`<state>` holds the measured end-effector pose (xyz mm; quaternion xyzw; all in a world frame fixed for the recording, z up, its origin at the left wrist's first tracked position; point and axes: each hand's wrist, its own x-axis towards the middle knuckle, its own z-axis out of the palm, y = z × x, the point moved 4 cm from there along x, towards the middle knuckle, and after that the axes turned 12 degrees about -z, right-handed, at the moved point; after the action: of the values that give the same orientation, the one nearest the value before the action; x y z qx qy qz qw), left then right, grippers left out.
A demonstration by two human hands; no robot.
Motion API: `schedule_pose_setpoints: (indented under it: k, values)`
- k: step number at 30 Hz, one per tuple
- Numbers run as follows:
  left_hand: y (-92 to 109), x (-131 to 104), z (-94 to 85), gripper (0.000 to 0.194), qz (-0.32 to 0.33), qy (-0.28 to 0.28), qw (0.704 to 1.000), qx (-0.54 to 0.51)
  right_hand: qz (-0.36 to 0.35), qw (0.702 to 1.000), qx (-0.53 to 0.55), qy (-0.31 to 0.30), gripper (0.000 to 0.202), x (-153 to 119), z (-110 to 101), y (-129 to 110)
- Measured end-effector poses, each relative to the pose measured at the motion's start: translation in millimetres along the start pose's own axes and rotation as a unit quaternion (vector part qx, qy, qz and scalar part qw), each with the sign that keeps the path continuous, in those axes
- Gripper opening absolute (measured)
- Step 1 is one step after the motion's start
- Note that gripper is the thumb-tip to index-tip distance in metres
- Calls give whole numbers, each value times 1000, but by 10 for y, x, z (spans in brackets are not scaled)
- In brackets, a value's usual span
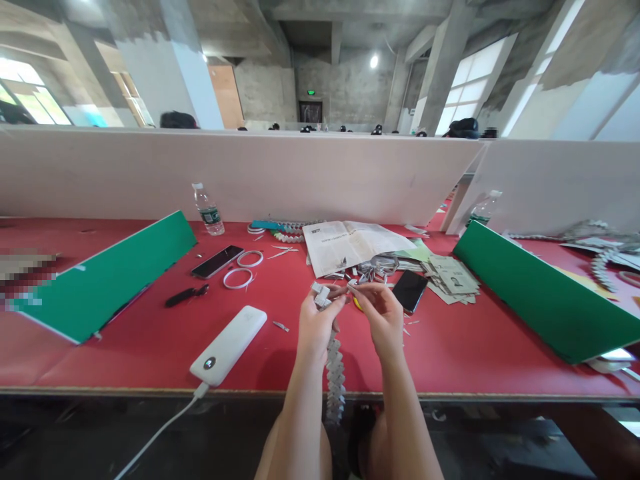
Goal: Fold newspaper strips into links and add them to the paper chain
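While left grip [316, 323] and right grip [384, 315] pinch paper [321, 296], the chain [335, 375] hangs lengthwise downward.

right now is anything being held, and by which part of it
The left hand holds the grey zigzag chain near its top; the rest hangs down. Whether the right hand grips it too is too small to tell.

A white partition [280, 175] runs along the far edge of the red desk [145, 367]. Beyond that edge stands a bare concrete wall [267, 90], with a dark door [311, 112] under a lit green sign [311, 93]. A round lamp [374, 61] glows; bright windows [464, 87] flank both sides.
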<state>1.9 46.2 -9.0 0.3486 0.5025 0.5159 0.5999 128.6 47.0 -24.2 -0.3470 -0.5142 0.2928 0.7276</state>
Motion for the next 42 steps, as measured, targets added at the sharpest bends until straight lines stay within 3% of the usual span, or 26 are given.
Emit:
schedule_pose_setpoints:
  k: [6, 11, 16, 27, 31, 35, 42]
  values:
    - [-10, 5, -4, 27, 25, 17, 999, 21, 24, 997, 66, 17, 11, -6, -16, 7]
    - [-4, 9, -17, 23, 60, 60, 996, 41, 43, 998, 55, 7, 16, -3, -27, 49]
    - [42, -11, -5, 19, 91, 55, 994, 31, 67, 994, 91, 0, 19, 2, 1, 87]
    - [61, -32, -22, 24, 74, 79, 994, 19, 14, 996, 76, 37, 13, 2, 33, 27]
    - [62, -30, -18, 24, 68, 60, 996, 18, 22, 995, 86, 47, 10, 2, 26, 46]
    - [26, -11, 11, 26, 22, 11, 999, 23, 41, 992, 109, 55, 10, 6, 21, 70]
    - [30, -32, 56, 34, -13, -24, 999, -27, 56, 989, 132, 30, 10, -6, 49, 96]
